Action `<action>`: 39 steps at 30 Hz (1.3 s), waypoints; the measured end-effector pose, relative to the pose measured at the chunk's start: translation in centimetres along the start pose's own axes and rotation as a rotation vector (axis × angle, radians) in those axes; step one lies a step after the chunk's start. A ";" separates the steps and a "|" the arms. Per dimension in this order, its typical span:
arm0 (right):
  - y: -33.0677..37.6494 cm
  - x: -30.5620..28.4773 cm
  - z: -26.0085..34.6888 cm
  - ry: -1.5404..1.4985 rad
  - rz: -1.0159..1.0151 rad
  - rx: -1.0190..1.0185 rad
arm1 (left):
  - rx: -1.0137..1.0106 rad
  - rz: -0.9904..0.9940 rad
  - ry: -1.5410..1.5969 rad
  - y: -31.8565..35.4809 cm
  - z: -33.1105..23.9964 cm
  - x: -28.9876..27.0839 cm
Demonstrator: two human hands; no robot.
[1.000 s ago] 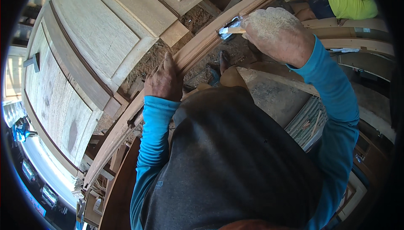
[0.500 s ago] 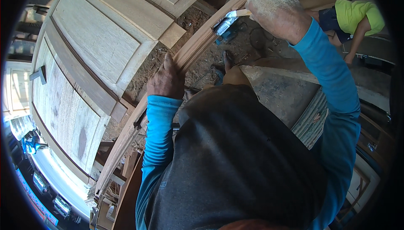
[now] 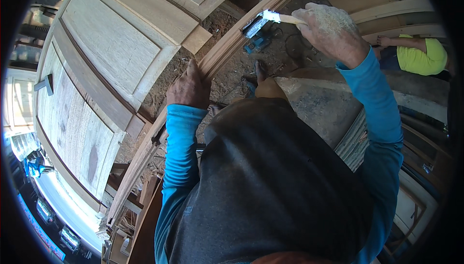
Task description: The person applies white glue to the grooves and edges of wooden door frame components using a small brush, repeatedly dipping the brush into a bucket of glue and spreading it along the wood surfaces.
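A long wooden rail [image 3: 224,61] with grooved edges runs diagonally across the view. My left hand [image 3: 189,89] is wrapped round the rail near its middle and grips it. My right hand [image 3: 333,32], dusted with sawdust, holds a thin pale wooden stick [image 3: 289,19], its far end coated in shiny white stuff. That end rests at a dark slot [image 3: 250,26] in the rail, where white wet-looking smears [image 3: 257,23] show. How deep the tip goes into the slot I cannot tell.
Panelled wooden doors [image 3: 111,36] lie at the left, a dark metal piece [image 3: 44,85] on one. A blue power tool [image 3: 256,45] sits on the littered ground beyond the rail. Another person in a yellow-green shirt [image 3: 420,56] is at the right. Corrugated sheet [image 3: 355,140] lies beside me.
My right hand has shifted right and slightly down, drawing the stick back so more of it shows. My left hand keeps its grip. The other person has leaned and reached differently.
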State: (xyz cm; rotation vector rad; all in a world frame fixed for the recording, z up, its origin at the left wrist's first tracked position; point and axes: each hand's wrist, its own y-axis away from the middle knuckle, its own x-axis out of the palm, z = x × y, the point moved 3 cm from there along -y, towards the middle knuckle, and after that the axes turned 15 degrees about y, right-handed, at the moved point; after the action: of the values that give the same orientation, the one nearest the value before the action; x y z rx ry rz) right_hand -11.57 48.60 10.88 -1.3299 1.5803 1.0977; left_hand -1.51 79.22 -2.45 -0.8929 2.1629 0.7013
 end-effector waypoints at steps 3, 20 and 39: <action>1.4 0.8 2.3 -0.209 -0.001 0.017 | -0.038 0.038 0.005 -0.5 0.3 -0.4; 2.2 4.9 7.5 -0.313 -0.295 0.164 | -0.045 0.085 0.056 -2.0 1.4 -1.7; 1.9 6.0 8.7 -0.229 -0.274 0.194 | -0.117 0.150 0.055 -2.2 0.6 -2.3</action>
State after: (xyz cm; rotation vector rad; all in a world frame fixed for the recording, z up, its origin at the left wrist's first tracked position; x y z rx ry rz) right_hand -14.04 55.11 2.66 -1.2020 1.2606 0.8698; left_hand 1.56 79.17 -1.58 -0.8233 2.2746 0.8944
